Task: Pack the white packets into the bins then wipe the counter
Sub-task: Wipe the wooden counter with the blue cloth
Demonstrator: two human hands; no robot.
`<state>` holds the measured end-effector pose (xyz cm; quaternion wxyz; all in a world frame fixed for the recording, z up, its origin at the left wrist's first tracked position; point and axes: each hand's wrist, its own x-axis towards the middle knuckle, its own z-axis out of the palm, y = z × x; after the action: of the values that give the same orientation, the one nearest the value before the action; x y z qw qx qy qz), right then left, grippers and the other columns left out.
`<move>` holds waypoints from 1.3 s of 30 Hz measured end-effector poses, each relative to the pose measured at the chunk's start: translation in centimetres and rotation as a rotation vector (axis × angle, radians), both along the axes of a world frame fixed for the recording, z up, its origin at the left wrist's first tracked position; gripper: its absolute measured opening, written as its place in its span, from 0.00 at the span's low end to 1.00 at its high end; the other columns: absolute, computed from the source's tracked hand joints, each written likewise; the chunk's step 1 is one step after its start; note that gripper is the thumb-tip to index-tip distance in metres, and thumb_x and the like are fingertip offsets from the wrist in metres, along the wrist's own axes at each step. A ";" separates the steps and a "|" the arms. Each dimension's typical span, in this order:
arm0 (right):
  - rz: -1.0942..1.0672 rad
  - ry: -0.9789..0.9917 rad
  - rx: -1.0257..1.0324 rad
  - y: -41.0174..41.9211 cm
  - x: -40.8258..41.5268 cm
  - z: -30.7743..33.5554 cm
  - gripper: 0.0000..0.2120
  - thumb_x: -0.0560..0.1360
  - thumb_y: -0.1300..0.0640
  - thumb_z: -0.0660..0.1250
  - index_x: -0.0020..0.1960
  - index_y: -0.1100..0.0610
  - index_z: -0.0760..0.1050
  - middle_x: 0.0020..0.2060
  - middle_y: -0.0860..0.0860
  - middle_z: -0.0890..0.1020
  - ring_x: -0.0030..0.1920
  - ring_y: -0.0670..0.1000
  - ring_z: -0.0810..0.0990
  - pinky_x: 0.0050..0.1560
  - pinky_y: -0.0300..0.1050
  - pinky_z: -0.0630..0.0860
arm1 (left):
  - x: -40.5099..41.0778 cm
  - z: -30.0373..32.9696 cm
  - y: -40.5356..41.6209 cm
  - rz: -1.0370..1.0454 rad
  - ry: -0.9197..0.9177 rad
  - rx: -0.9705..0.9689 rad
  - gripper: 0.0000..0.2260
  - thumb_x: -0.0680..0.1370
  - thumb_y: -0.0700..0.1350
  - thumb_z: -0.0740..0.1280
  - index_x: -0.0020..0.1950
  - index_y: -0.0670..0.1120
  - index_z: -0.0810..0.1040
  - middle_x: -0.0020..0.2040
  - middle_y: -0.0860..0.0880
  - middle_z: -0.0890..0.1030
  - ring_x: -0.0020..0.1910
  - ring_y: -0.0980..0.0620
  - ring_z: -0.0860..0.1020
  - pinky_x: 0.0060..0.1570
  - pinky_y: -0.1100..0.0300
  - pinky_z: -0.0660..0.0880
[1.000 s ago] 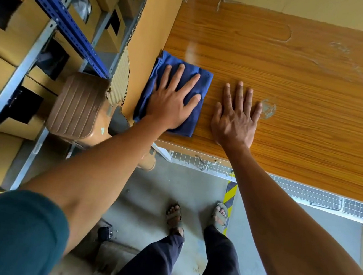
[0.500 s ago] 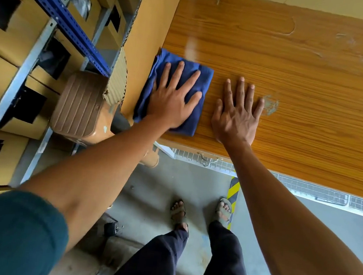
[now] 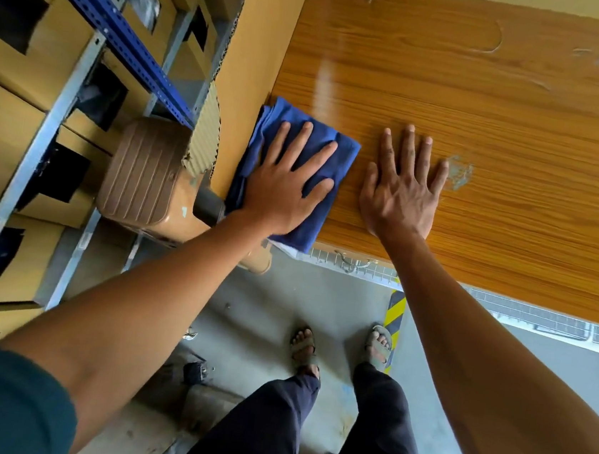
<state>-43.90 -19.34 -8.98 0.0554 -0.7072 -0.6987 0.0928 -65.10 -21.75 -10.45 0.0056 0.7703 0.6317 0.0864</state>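
A folded blue cloth (image 3: 328, 177) lies on the near left corner of the wooden counter (image 3: 508, 120). My left hand (image 3: 284, 184) presses flat on the cloth with its fingers spread. My right hand (image 3: 403, 190) rests flat on the bare wood just right of the cloth, fingers straight. A pale smudge (image 3: 459, 172) marks the counter beside my right fingertips. No white packets are in view.
Cardboard bins (image 3: 31, 43) fill a blue and grey metal rack (image 3: 103, 6) on the left. A brown ribbed stool (image 3: 143, 171) stands between rack and counter. Wire mesh (image 3: 541, 318) runs under the counter's front edge. My sandalled feet (image 3: 340, 347) stand on the concrete floor.
My left hand and the cloth slid slightly toward the counter's near left corner. My right hand stays flat in nearly the same spot.
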 end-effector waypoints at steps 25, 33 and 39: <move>0.036 -0.003 0.010 -0.2 0.3 -0.3 0.29 0.86 0.41 0.42 0.86 0.44 0.47 0.86 0.48 0.47 0.85 0.55 0.44 0.83 0.65 0.42 | 2.9 2.0 6.5 0.148 -0.035 -0.196 0.31 0.82 0.72 0.46 0.85 0.65 0.51 0.88 0.50 0.48 0.86 0.40 0.46 0.80 0.32 0.47; 0.133 -0.027 0.009 0.0 6.3 0.2 0.28 0.86 0.40 0.44 0.86 0.40 0.47 0.86 0.47 0.49 0.85 0.55 0.45 0.82 0.66 0.46 | 8.5 1.3 -2.4 0.166 -0.039 -0.151 0.32 0.84 0.71 0.47 0.86 0.61 0.52 0.88 0.53 0.47 0.85 0.35 0.45 0.78 0.29 0.48; 0.045 -0.018 -0.002 2.0 6.5 -0.2 0.28 0.86 0.39 0.42 0.85 0.38 0.45 0.86 0.46 0.46 0.85 0.55 0.42 0.82 0.67 0.42 | 9.4 1.2 7.6 0.112 -0.061 -0.185 0.31 0.82 0.73 0.42 0.85 0.67 0.45 0.88 0.53 0.45 0.84 0.33 0.41 0.77 0.25 0.44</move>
<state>-37.41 -17.31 -9.15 0.0463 -0.6921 -0.7149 0.0886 -55.69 -14.20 -9.21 0.0910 0.7269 0.6788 0.0513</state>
